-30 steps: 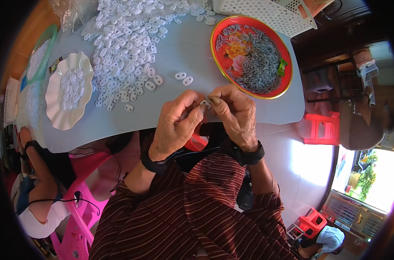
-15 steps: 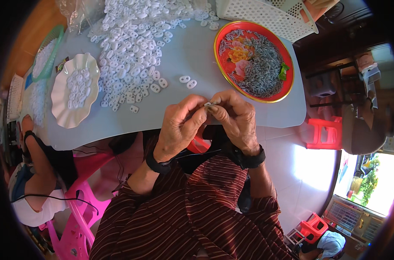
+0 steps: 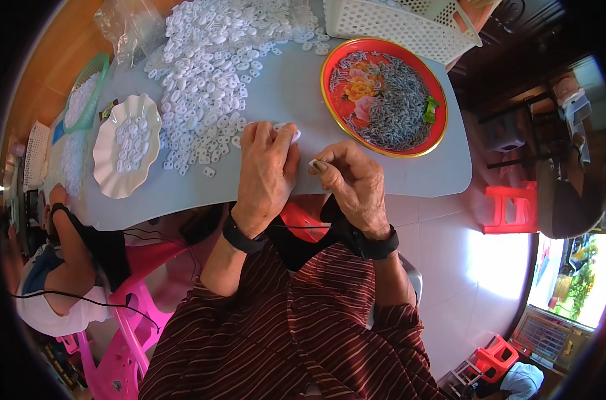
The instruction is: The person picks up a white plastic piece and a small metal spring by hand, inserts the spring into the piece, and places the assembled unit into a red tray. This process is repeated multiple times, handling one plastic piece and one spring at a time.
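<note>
The left hand [image 3: 266,175] rests fingertips on a white plastic piece [image 3: 291,131] on the table [image 3: 289,87]. Just beside it, the right hand [image 3: 353,187] pinches a small part [image 3: 314,163], possibly metal.

We see a bright, evenly daylit scene with saturated colours. Strong light enters from the near right, where the floor tiles [image 3: 496,267] glare almost white. The worktop [image 3: 289,87] shows only soft shadows under the hands. The fisheye bends straight edges toward a black rim, and detail softens at the edges.
</note>
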Available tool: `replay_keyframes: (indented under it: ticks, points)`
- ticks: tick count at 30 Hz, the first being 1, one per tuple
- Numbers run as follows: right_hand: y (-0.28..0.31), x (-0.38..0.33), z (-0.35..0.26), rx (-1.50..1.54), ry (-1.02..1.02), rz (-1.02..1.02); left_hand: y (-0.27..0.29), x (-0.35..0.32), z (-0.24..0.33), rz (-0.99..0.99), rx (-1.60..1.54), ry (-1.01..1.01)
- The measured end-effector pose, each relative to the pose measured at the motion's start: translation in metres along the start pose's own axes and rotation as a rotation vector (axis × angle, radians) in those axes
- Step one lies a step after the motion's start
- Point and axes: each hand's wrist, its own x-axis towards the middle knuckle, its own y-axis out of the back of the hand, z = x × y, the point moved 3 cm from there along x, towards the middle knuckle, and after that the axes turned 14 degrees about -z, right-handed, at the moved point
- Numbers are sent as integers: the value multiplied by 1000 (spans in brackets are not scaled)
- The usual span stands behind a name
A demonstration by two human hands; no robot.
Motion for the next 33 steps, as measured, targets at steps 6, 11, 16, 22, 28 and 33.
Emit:
replay_keyframes:
  ticks: [6, 11, 16, 22, 28, 33]
  points:
    - [2, 1, 0, 9, -26, -29, -3, 1, -4, -16, -29, -31]
    - [2, 0, 2, -30, -16, -28, -2, 2, 0, -2, -78, 2]
    - [-1, 1, 2, -11, 2, -1, -6, -1, -4, -34, 12, -18]
    - [0, -2, 4, -9, -15, -16, -1, 0, -4, -76, -37, -20]
    - [0, 0, 1, 6, -9, 26, -1, -2, -4, -111, -25, -84]
    - [-1, 0, 3, -18, 6, 31, -1, -8, -2, -112, 4, -116]
